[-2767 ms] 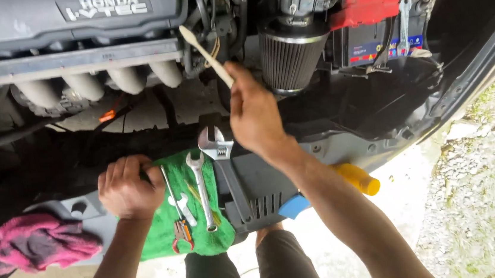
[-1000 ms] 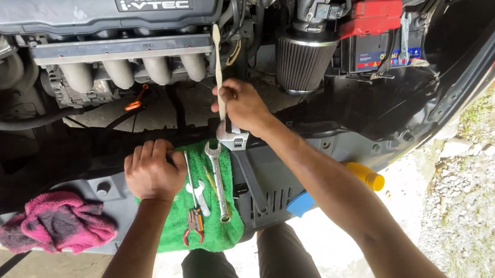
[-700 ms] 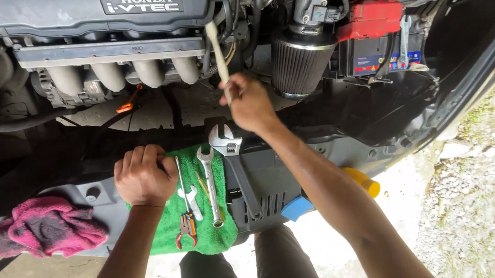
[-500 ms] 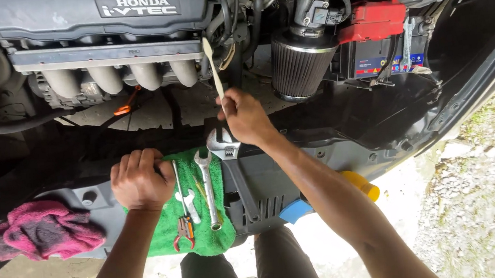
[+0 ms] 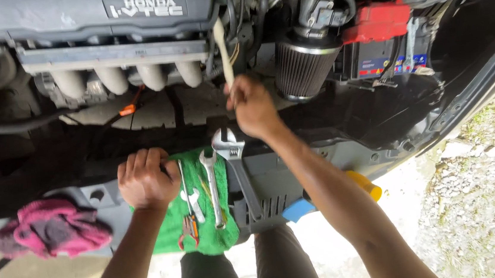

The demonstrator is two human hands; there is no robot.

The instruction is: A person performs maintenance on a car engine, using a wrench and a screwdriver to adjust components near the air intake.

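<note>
I lean over an open car engine bay. My right hand [image 5: 252,106] grips a thin pale stick [image 5: 223,45] that points up toward the engine cover [image 5: 87,13]. My left hand [image 5: 142,179] rests as a fist on the front panel, on the edge of a green cloth [image 5: 177,222]. On the cloth lie a combination wrench [image 5: 212,187], a smaller spanner [image 5: 190,197] and red-handled pliers [image 5: 188,232]. An adjustable wrench [image 5: 235,164] lies just right of the cloth, below my right wrist.
A cone air filter [image 5: 301,68] and a battery with a red terminal cover [image 5: 377,23] sit right of my right hand. A pink rag [image 5: 49,228] lies at the left on the panel. A yellow-handled tool [image 5: 364,185] shows behind my right forearm. Gravel [image 5: 491,195] is at the right.
My right hand has moved the stick about, from upright to slightly tilted, staying in front of the engine. My left fist has stayed on the cloth's edge.
</note>
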